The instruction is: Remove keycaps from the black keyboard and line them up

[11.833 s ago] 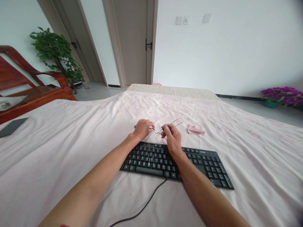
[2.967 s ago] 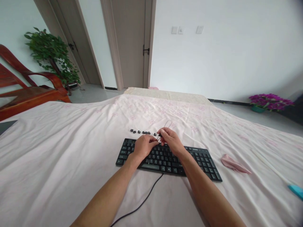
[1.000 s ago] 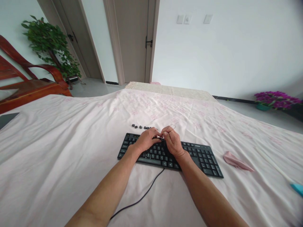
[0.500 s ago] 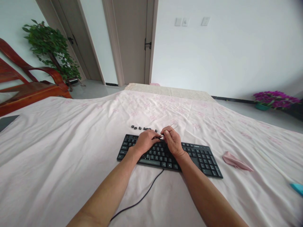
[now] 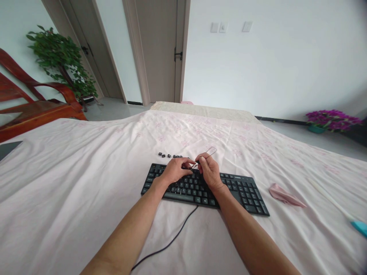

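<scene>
A black keyboard (image 5: 187,198) lies on the cloth under both my hands, its keys facing up. My right hand (image 5: 210,171) is closed around a keycap puller (image 5: 211,150); its thin wire loop sticks out beyond the fingers and its other end points left, just over the top rows of keys. My left hand (image 5: 175,170) hovers over the keyboard's left half, thumb and fingers apart around the puller's tip. Several loose keycaps (image 5: 169,156) lie in a row behind the keyboard, some partly hidden by the left hand.
A floral cloth (image 5: 114,172) with folds covers the table. To the keyboard's right lies a pink rag (image 5: 286,195), and farther right a brush-like tool with a blue end (image 5: 359,228). A black cable (image 5: 172,239) runs toward me. A dark flat object (image 5: 10,149) sits at far left.
My left thumb and fingers have spread apart from a pinch at the puller's tip. The puller's wire loop has tilted slightly; the right hand stays in place.
</scene>
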Demonstrator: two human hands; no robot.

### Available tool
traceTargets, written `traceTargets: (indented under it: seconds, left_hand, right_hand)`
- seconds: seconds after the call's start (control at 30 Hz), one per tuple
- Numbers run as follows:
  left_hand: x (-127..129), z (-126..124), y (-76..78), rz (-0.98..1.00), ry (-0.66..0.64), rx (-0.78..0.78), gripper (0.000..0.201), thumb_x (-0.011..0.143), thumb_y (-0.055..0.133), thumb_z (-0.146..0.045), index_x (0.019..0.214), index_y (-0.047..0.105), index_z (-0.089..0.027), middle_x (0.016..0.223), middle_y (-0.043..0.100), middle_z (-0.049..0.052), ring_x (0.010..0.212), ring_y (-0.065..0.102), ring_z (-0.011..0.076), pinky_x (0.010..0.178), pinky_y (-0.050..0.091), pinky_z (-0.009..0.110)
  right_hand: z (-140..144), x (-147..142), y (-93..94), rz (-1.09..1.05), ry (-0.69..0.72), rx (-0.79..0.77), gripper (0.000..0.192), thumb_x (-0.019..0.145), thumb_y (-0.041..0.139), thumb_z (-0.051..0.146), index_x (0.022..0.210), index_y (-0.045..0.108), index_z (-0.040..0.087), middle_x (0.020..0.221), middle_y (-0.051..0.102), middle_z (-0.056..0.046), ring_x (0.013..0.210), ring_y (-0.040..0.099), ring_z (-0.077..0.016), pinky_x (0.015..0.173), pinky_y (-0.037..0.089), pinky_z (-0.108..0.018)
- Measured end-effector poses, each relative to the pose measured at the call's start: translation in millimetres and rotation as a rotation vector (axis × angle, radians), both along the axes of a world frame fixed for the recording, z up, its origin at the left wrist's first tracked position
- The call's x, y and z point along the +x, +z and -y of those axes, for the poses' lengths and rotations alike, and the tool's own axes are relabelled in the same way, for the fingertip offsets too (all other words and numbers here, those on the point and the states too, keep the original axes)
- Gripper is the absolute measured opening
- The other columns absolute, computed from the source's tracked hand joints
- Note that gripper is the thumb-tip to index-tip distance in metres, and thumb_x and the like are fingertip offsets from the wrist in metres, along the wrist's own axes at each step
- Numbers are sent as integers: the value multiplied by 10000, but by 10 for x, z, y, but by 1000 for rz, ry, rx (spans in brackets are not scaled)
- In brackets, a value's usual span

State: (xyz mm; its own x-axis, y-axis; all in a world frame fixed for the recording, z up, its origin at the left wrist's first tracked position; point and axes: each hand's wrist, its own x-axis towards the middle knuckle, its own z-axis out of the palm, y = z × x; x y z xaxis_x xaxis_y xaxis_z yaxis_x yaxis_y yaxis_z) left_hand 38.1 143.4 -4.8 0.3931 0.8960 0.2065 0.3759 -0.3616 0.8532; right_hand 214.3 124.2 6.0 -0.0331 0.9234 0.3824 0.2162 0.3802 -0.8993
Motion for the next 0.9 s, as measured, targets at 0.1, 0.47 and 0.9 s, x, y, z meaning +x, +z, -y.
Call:
traceTargets:
  seconds: [0.1,0.47,0.9]
  left_hand:
    - [16,-1,1,29,0,-12,396,699,725,-121,1083,713,-219,882,725,6,831,660,152,802,517,267]
    - [99,-165,79,-48,185,-17,164,751,722,-205,912,748,-186,844,747,30,807,684,167,781,511,261]
    - [353,-549,74,-564,135,235,141,734,742,-253,873,763,-259,928,738,12,920,645,211,887,455,307]
  right_hand:
    - [-11,-5,-5,-46,-30,-4,337,947,442,507,880,573,204,562,471,47,460,428,-103,475,363,-242]
    - [-101,83,16,-368,-395,63,332,917,489,509,864,563,190,574,515,48,440,444,-73,449,374,-209]
    - [-163,129,-47,-391,-396,13,353,905,500,517,855,591,180,566,524,54,419,442,-64,420,369,-192]
